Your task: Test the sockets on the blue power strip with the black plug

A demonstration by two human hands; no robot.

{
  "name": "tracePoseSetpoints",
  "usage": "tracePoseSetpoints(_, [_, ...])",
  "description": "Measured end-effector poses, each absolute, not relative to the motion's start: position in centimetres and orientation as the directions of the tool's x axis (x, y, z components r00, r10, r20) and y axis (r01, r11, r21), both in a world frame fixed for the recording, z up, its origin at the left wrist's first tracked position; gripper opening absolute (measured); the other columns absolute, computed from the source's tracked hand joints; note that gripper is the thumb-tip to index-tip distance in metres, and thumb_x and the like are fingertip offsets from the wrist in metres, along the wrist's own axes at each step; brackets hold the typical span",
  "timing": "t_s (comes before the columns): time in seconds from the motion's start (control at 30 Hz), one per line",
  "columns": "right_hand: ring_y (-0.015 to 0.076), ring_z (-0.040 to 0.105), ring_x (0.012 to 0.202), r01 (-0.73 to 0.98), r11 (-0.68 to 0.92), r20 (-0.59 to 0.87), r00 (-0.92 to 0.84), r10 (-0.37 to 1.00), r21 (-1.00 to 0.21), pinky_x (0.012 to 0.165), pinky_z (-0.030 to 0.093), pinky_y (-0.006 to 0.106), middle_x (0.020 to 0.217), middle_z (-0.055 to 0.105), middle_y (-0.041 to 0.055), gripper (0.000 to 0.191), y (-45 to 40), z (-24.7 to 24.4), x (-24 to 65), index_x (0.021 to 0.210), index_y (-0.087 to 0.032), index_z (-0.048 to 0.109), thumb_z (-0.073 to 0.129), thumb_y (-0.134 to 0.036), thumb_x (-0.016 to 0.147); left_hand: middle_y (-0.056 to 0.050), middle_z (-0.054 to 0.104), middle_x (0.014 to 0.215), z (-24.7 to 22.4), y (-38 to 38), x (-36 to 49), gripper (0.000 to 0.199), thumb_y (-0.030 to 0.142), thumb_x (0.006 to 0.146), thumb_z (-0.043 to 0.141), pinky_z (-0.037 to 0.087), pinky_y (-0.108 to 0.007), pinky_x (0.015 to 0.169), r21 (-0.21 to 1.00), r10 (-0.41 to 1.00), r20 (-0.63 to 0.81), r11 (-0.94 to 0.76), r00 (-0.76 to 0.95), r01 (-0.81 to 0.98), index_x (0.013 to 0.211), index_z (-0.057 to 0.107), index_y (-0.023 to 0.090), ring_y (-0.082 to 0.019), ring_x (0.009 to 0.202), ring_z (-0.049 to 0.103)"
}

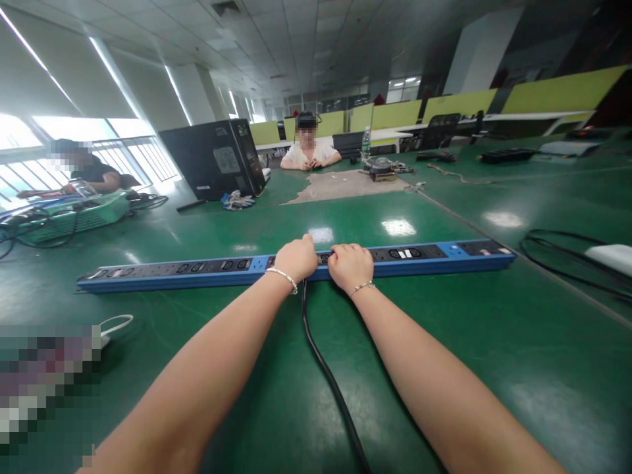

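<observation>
A long blue power strip (429, 265) with a black face and rows of sockets lies crosswise on the green table. My left hand (296, 259) is closed in a fist over its middle, thumb uppermost. From beneath that fist a black power cable (323, 359) comes out and runs down toward me; the cable's end is hidden. Just to the right, my right hand (351, 266) curls over the strip, fingers wrapped across its top. A small gap separates the two hands.
A black computer case (214, 158) stands at the back left with gloves (238, 200) beside it. A green basket (81, 217) holds cables. Loose black cables (557, 243) lie at right. Across the table sits a person (309, 155); another (93, 168) is at far left.
</observation>
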State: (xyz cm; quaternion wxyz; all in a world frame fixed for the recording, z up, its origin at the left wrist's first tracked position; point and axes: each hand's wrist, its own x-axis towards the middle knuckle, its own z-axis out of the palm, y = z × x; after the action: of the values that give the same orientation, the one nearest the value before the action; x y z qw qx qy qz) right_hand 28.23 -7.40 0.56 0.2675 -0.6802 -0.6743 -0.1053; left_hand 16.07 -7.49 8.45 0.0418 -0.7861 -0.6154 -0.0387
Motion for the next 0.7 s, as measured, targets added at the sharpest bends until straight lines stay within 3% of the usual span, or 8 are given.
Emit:
tracePoseSetpoints(0.13, [0.0214, 0.053, 0.098, 0.974, 0.062, 0.509, 0.059, 0.859, -0.218, 0.083, 0.032, 0.034, 0.102, 0.068, 0.0061, 0.033, -7.4, 0.5, 28.2, 0.1, -0.021, 0.067, 0.038, -0.025, 0.083, -0.016, 0.064, 0.101, 13.2, -7.5, 16.4, 0.035, 0.026, 0.087, 0.033, 0.046, -0.038, 0.081, -0.026, 0.915, 0.315, -0.258, 0.253, 0.966, 0.115, 0.046, 0.01, -0.026, 0.095, 0.061])
tracePoseSetpoints(0.3, [0.0217, 0.053, 0.098, 0.974, 0.053, 0.487, 0.064, 0.871, -0.222, 0.082, 0.032, 0.034, 0.103, 0.068, 0.0065, 0.035, -7.5, 0.7, 28.2, 0.102, -0.021, 0.067, 0.037, -0.025, 0.084, -0.009, 0.066, 0.093, 17.0, -5.1, 12.1, 0.031, 0.033, 0.08, 0.048, 0.045, -0.034, 0.083, -0.158, 0.945, 0.194, -0.234, 0.263, 0.959, 0.102, 0.058, 0.014, -0.024, 0.095, 0.061])
tracePoseSetpoints(0.37, [0.0219, 0.053, 0.097, 0.973, 0.052, 0.488, 0.067, 0.87, -0.226, 0.082, 0.032, 0.034, 0.101, 0.068, 0.0065, 0.035, -7.4, 0.7, 28.2, 0.1, -0.021, 0.067, 0.037, -0.025, 0.083, -0.006, 0.067, 0.081, 16.3, -4.4, 8.9, 0.029, 0.035, 0.081, 0.046, 0.046, -0.031, 0.078, -0.137, 0.972, 0.139, -0.169, 0.188, 0.976, 0.099, 0.06, 0.017, -0.021, 0.084, 0.063])
tracePoseSetpoints(0.47, [0.0218, 0.054, 0.097, 0.971, 0.059, 0.504, 0.067, 0.861, -0.23, 0.082, 0.032, 0.034, 0.1, 0.068, 0.006, 0.034, -7.3, 0.6, 28.2, 0.098, -0.021, 0.068, 0.038, -0.025, 0.082, -0.004, 0.067, 0.072, 14.2, -4.4, 4.4, 0.033, 0.034, 0.085, 0.037, 0.047, -0.027, 0.07, -0.014, 0.997, 0.058, -0.04, 0.041, 0.999, 0.109, 0.055, 0.018, -0.017, 0.067, 0.064])
tracePoseSetpoints(0.53, [0.0216, 0.054, 0.097, 0.971, 0.06, 0.517, 0.071, 0.853, -0.232, 0.082, 0.032, 0.034, 0.1, 0.068, 0.0055, 0.034, -7.2, 0.5, 28.2, 0.098, -0.022, 0.068, 0.038, -0.025, 0.082, -0.007, 0.069, 0.086, 12.6, -4.7, 2.5, 0.032, 0.033, 0.085, 0.037, 0.046, -0.028, 0.072, -0.037, 0.992, 0.115, -0.039, 0.043, 0.999, 0.108, 0.056, 0.02, -0.019, 0.078, 0.065])
tracePoseSetpoints(0.6, [0.0211, 0.054, 0.097, 0.971, 0.057, 0.524, 0.076, 0.849, -0.233, 0.081, 0.032, 0.033, 0.1, 0.069, 0.005, 0.033, -7.2, 0.4, 28.2, 0.097, -0.022, 0.068, 0.038, -0.025, 0.082, -0.008, 0.069, 0.098, 11.3, -5.1, 1.6, 0.031, 0.033, 0.085, 0.038, 0.045, -0.028, 0.076, -0.048, 0.992, 0.083, -0.095, 0.099, 0.994, 0.106, 0.057, 0.021, -0.02, 0.09, 0.063])
tracePoseSetpoints(0.7, [0.0204, 0.054, 0.097, 0.973, 0.056, 0.518, 0.07, 0.853, -0.225, 0.082, 0.032, 0.033, 0.1, 0.069, 0.0047, 0.034, -7.3, 0.5, 28.2, 0.098, -0.022, 0.067, 0.037, -0.025, 0.083, -0.008, 0.069, 0.099, 9.9, -5.4, 1.6, 0.029, 0.035, 0.085, 0.039, 0.045, -0.027, 0.075, -0.039, 0.99, 0.015, -0.14, 0.141, 0.989, 0.102, 0.058, 0.022, -0.02, 0.091, 0.063])
